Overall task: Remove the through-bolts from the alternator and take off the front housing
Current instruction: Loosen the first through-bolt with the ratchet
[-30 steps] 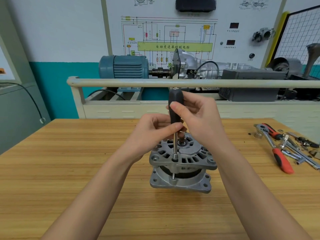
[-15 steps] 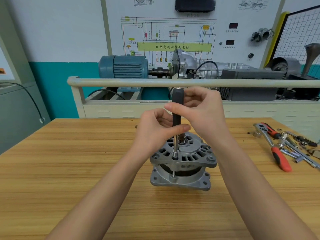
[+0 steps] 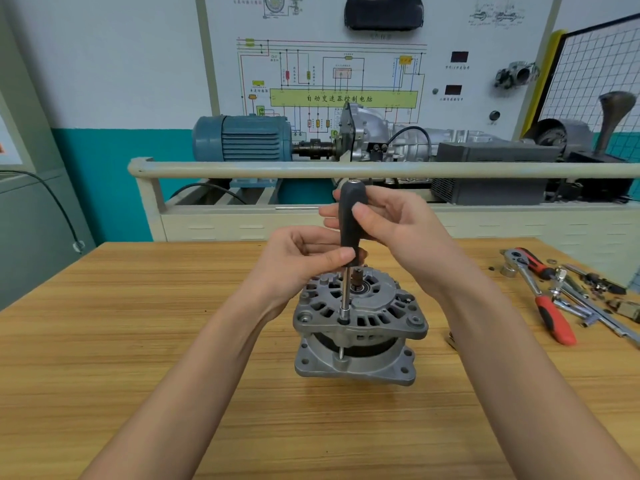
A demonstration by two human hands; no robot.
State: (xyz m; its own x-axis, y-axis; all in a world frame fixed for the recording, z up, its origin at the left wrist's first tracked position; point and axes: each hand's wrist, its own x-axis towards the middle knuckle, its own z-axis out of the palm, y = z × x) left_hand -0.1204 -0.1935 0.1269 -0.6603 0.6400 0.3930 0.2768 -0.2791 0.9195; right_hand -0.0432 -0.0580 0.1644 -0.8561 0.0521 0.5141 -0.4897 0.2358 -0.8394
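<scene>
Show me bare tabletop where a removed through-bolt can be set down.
Bare wood lies left of the grey aluminium alternator on the wooden workbench, out to its left edge, and in front of the alternator between the forearms. The right side is crowded: the red-handled ratchet, chrome wrenches and small loose parts.

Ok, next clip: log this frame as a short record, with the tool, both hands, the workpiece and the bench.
tool: nut driver, upright, socket end seated on a through-bolt at the housing rim
right hand: grips the driver's black handle
left hand: pinches the handle's lower end
workpiece: alternator, standing on the wooden bench, front housing on
bench, right side: red-handled ratchet among loose tools
</scene>
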